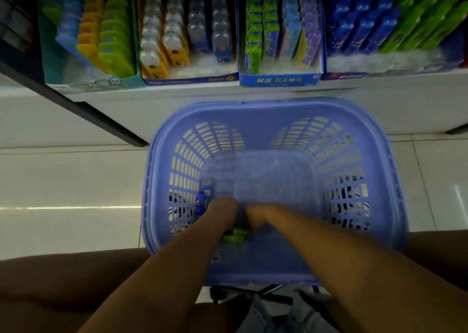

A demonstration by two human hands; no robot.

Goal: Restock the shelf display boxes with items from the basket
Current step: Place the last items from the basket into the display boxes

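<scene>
A purple plastic basket (273, 114) stands on the floor in front of the shelf. Both my arms reach down into its near left part. My left hand (223, 209) is beside a small blue packaged item (201, 203) that lies against the basket's left wall. My right hand (255, 217) is close to the left one, just above a green item (235, 237) on the basket floor. Both hands are blurred and their fingers point down out of sight. Several display boxes line the shelf above, among them a bottle-pack box (190, 79) and a box of green, blue and purple packs (278, 80).
A teal display box (91, 85) with blue, orange and green packs sits at the shelf's left. A box of dark blue and green packs (379, 73) sits at the right. A dark shelf post (76, 104) runs diagonally at left. My knees frame the basket on a pale tiled floor (63, 180).
</scene>
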